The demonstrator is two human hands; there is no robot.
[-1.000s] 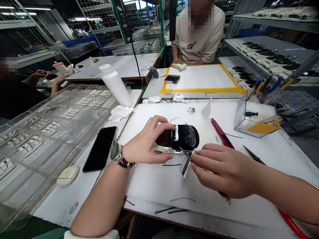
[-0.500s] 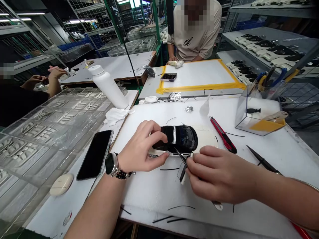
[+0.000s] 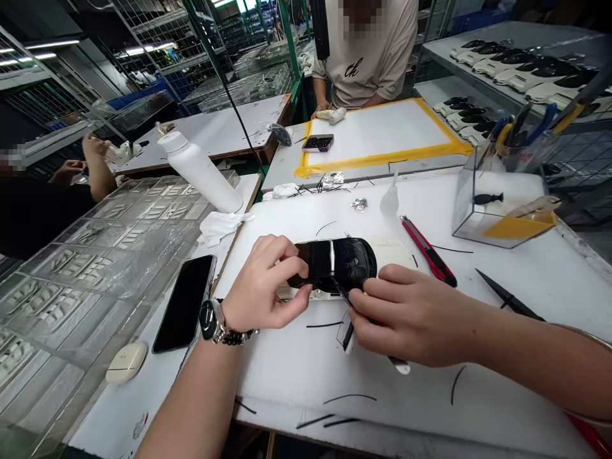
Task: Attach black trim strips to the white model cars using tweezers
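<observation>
A model car (image 3: 351, 258) with a glossy black top and a pale body lies on the white work surface. My left hand (image 3: 268, 280) is at the car's left end, thumb and fingers closed round its edge. From the right, my right hand (image 3: 406, 315) pinches dark, thin-tipped tweezers (image 3: 342, 292), whose tips meet the car's near side. The tweezers' pale rear end shows below that hand. A small black and white piece (image 3: 349, 338) lies just left of my right hand, partly hidden.
A red utility knife (image 3: 429, 252), dark scissors (image 3: 509, 294) and a clear tool holder (image 3: 502, 213) are at the right. Left are a phone (image 3: 184, 305), an earbud case (image 3: 126, 363), a white bottle (image 3: 201, 172) and clear trays (image 3: 90, 280). Two people sit beyond. Black strips lie around.
My right hand and the tweezers have shifted slightly left and up, along the car's near side. My left hand keeps its hold. The whole view has moved slightly.
</observation>
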